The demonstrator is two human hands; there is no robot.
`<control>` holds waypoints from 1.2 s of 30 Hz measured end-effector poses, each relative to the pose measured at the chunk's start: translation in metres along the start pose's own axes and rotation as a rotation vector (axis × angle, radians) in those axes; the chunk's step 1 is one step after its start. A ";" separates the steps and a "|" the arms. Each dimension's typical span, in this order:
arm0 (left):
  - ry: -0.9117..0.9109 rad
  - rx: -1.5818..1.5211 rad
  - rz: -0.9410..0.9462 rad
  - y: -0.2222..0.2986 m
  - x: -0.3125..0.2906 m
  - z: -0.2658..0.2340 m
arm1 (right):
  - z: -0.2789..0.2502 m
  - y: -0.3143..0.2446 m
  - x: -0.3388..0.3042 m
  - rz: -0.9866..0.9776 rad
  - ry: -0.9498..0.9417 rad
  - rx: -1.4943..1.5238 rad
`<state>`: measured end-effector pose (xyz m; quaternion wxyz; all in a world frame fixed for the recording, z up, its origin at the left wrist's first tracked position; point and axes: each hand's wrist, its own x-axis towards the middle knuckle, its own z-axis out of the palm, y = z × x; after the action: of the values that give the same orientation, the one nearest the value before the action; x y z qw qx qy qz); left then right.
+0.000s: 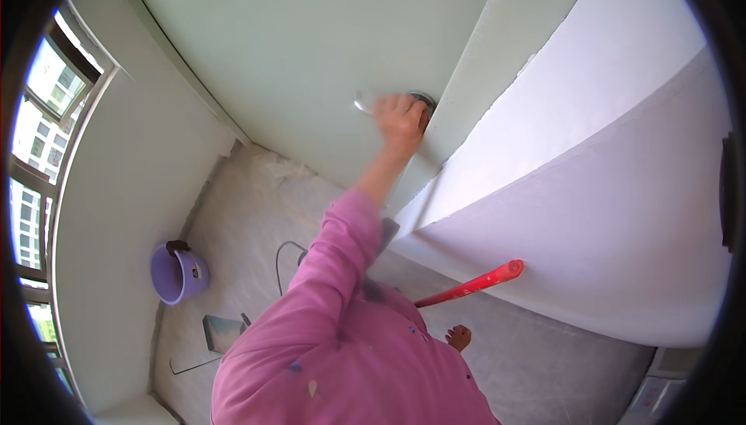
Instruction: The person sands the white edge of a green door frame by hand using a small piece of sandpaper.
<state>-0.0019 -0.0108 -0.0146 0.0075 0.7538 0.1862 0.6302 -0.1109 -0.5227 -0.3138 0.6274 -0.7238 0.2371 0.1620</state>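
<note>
My left hand (400,120) reaches up and forward, its fingers closed round a silver lever door handle (359,102). The hand is slightly blurred. The handle's free end sticks out left of my fingers, and its round base shows just right of them. It is fixed to a pale green door (326,36), close to the door's right edge. My pink sleeve, flecked with paint, covers most of that arm. My right hand is not seen. A red pole (474,283) juts out to the right from beside my body. Behind my forearm, a grey flat piece (386,236) is partly hidden.
A purple bucket (180,273) stands on the grey floor at left, a dark thing over its rim. Nearer lie a paint tray (223,333) and a thin bent rod (194,365). A bare foot (459,337) shows below the pole. White walls (575,215) flank right; windows (35,192) line the left.
</note>
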 end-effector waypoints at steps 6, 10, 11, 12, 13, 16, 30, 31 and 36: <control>0.026 -0.023 -0.005 0.002 0.000 0.002 | 0.000 0.000 -0.002 0.000 0.050 -0.016; 0.029 -0.031 -0.025 -0.001 -0.001 0.001 | 0.008 -0.021 -0.019 0.026 0.062 -0.063; 0.042 -0.052 -0.044 -0.001 -0.001 0.001 | 0.007 -0.020 -0.020 0.026 0.064 -0.063; 0.055 -0.073 -0.063 -0.001 -0.001 0.001 | 0.006 -0.021 -0.022 0.032 0.051 -0.003; 0.053 -0.078 -0.064 0.000 0.000 0.002 | 0.004 -0.020 -0.022 0.039 0.040 0.058; 0.087 -0.073 -0.169 0.004 0.002 0.003 | 0.003 -0.020 -0.023 0.090 0.032 0.136; 0.095 -0.125 -0.121 -0.013 0.003 -0.014 | -0.009 0.014 -0.012 0.131 -0.065 -0.061; 0.094 -0.122 -0.126 -0.012 0.003 -0.015 | -0.007 0.012 -0.013 0.141 -0.002 -0.064; -0.048 -0.153 -0.055 -0.001 0.013 -0.013 | 0.006 -0.018 -0.021 0.136 -0.076 -0.014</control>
<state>-0.0123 -0.0092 0.0002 0.0867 0.7605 0.1577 0.6239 -0.1181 -0.5125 -0.2885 0.6183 -0.7038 0.2605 0.2334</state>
